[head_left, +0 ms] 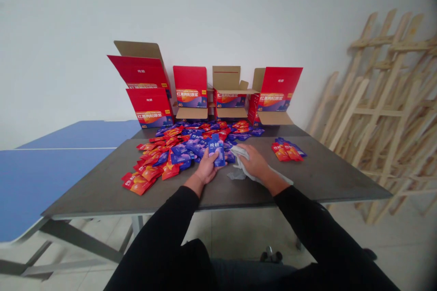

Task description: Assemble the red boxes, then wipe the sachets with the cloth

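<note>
Near edge of the grey table: bare strip in front of the hands. Left hand closed on a blue pouch, thumb across its lower front, printed face up and most of the panel exposed. Good hold, I judge: low grip, little covered; a light pinch should spare the soft pack from creasing. Right hand bunched around a pale cloth, just beside the pouch, loose ends trailing on the tabletop. Gathering those ends in would make for flatter, surer strokes; turning the pouch would bare what the thumb hides. Farther right, a small group of pouches, well apart from the heap; worth keeping that gap. Beyond, open red boxes.
</note>
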`<state>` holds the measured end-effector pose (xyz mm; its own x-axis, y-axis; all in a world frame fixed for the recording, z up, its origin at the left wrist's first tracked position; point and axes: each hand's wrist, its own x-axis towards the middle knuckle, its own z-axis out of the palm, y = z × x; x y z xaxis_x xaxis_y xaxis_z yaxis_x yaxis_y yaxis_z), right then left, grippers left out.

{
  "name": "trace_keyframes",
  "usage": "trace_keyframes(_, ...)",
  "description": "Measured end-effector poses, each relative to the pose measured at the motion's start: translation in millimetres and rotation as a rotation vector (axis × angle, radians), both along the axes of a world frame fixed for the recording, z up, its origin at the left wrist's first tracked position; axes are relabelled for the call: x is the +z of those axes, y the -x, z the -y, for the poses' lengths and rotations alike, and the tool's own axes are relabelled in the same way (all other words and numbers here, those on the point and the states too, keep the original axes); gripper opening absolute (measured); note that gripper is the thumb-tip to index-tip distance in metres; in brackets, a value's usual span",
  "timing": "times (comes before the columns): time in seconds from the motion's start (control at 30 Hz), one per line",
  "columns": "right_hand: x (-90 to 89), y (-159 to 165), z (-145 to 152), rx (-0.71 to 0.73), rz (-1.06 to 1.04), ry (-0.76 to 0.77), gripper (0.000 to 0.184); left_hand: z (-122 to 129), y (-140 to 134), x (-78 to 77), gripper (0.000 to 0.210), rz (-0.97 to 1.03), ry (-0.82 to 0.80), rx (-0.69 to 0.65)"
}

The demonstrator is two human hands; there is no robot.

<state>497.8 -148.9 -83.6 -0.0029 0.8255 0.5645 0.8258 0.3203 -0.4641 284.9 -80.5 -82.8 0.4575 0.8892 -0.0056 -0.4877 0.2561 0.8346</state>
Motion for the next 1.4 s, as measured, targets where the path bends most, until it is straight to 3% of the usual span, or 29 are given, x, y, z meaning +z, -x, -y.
trace_keyframes(0.2, -5.1, 27, 6, 0.151, 0.256, 0.039, 0.039, 2, -2, -1.7, 0.047, -0.018, 0.005, -0.041)
trace_keyframes(0.37, -14.8, 45, 2, 0.227, 0.390, -0.035, 0.026, 4, -3, -5.6, 0.043, 0.014, -0.008, -0.054)
trace_keyframes(0.53, -21.8, 46, 0, 0.229, 0.436, -0.044, 0.038, 2, -3, -10.8, 0.040, -0.054, 0.022, -0.089)
trace_keyframes(0.83, -35.3, 25, -17, -0.058, 0.069, -0.093, 0.035, -2, 3, -14.7, 0.043, -0.198, 0.032, -0.305)
trace_keyframes(1.03, -36.8, 17, -24, -0.164, -0.138, -0.129, 0.032, -5, 5, -19.3, 0.068, -0.172, 0.067, -0.384)
trace_keyframes(1.23, -34.1, 8, -28, -0.277, -0.285, -0.307, 0.032, -6, 6, -12.2, 0.041, -0.101, 0.181, -0.390)
trace_keyframes(1.3, -34.7, 10, -25, -0.203, -0.189, -0.381, 0.028, -6, 7, -7.7, 0.051, -0.052, 0.268, -0.381)
trace_keyframes(1.4, -38.4, 20, -19, 0.064, 0.064, -0.433, 0.031, -5, 8, -2.6, 0.058, 0.024, 0.331, -0.370)
